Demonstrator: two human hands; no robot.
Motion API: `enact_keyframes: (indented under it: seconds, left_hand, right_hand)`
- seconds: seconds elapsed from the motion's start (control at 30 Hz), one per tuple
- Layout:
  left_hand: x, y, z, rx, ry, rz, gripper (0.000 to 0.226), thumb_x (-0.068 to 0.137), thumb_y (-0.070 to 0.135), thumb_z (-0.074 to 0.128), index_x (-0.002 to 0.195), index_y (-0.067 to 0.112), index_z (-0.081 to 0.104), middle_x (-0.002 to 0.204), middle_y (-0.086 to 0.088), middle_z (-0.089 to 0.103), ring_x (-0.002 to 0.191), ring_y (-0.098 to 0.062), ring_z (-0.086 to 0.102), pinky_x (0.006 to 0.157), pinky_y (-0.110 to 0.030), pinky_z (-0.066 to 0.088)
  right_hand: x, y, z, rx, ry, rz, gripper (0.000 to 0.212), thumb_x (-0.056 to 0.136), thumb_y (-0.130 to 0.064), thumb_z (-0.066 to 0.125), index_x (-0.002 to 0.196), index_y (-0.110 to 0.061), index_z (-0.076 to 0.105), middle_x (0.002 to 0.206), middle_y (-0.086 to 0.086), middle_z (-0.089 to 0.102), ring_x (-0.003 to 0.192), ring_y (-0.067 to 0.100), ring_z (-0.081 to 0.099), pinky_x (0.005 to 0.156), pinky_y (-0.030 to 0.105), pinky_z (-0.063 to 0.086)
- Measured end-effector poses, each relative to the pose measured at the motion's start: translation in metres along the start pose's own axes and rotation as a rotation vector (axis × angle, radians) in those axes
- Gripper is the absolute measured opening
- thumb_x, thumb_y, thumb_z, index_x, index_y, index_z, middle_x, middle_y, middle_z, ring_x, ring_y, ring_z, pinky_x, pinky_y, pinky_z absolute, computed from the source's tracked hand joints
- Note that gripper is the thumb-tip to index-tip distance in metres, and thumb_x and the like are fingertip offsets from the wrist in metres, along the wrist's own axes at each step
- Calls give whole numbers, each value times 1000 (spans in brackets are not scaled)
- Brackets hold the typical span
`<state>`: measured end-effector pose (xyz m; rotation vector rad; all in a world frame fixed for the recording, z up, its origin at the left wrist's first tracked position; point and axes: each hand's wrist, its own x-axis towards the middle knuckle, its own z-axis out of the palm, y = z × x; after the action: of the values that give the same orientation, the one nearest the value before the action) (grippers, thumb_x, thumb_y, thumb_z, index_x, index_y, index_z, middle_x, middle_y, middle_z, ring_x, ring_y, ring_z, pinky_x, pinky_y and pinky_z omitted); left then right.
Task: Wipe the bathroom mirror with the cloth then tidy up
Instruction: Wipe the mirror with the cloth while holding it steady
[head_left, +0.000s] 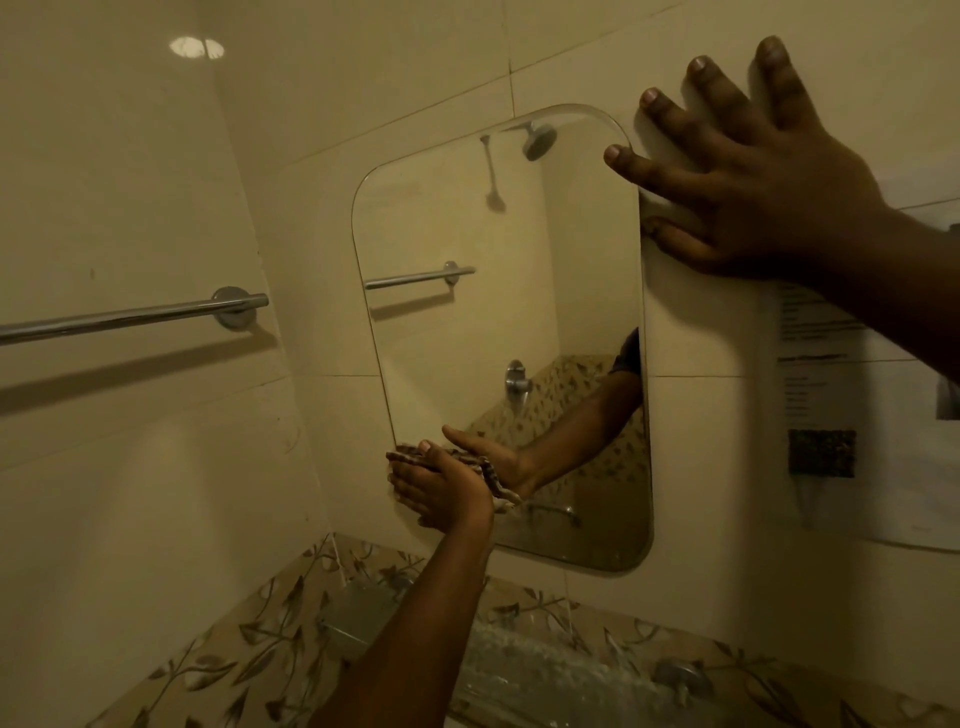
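Note:
A rounded rectangular mirror (498, 312) hangs on the cream tiled wall. At its lower left corner, my left hand (447, 493) presses a folded striped cloth (402, 457) flat against the glass with straight fingers. The hand covers most of the cloth. The glass reflects that hand and forearm. My right hand (753, 176) lies flat on the wall with fingers spread, at the mirror's upper right edge. Its little finger and thumb touch the edge.
A chrome towel rail (130, 317) runs along the left wall. Under the mirror a glass shelf (545, 670) on metal brackets sits in front of a leaf-patterned tile band. A printed paper sheet (883, 415) is stuck on the wall at the right.

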<state>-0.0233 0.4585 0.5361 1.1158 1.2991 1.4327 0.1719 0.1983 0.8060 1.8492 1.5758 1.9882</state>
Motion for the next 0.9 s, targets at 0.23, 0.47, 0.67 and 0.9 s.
enact_keyframes:
  seconds: [0.23,0.47,0.67,0.9]
  left_hand:
    - [-17,-14,3,-16,1,-39,78,110,63,25,172,21,2,181,-3,-1,167,-25,-3,132,-58,0]
    - [-48,-31,10,-24,-16,-71,79,111,61,29,172,19,2,181,-5,-1,167,-27,-3,132,-56,2]
    - [-81,-36,17,-37,-45,-107,81,111,58,33,172,15,0,181,-8,-4,167,-30,-3,133,-51,3]
    - [-122,-46,24,-14,-96,-41,84,112,49,41,171,13,-7,180,-9,-10,167,-28,-8,134,-45,-1]
  right_hand:
    - [0,0,-4,9,15,4,76,106,-66,22,173,-34,3,177,24,13,163,52,6,128,76,1]
    - [-1,-1,-6,12,13,12,75,106,-65,21,173,-34,4,177,24,13,163,52,6,128,76,1]
    - [-1,-2,-5,7,11,21,75,106,-66,19,172,-36,2,178,23,13,164,50,5,128,75,2]
    - [-2,-1,-8,12,7,27,74,106,-65,18,173,-35,5,178,22,12,164,50,4,128,74,1]
